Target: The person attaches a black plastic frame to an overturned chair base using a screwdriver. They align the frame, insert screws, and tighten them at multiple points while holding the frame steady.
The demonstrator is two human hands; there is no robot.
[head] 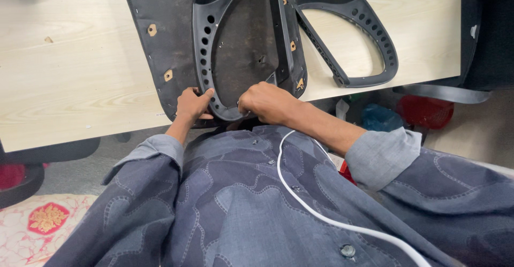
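Your left hand [191,104] presses flat and your right hand [262,102] curls on the black frame [206,58], steadying it against the seat panel [160,31] (overhanging the table [64,74]).

Two black perforated plastic frames [243,47] [348,31], one dark seat panel [160,26], one wooden table [69,74], two hands [193,104] [265,102].

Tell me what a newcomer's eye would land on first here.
First, the big black seat panel lying on the pale wooden table at top centre, with a black perforated D-shaped frame resting on it. Both hands work at that frame's near edge: the left hand presses on its rim, the right hand curls over its lower end. A second matching frame lies apart to the right on the table.
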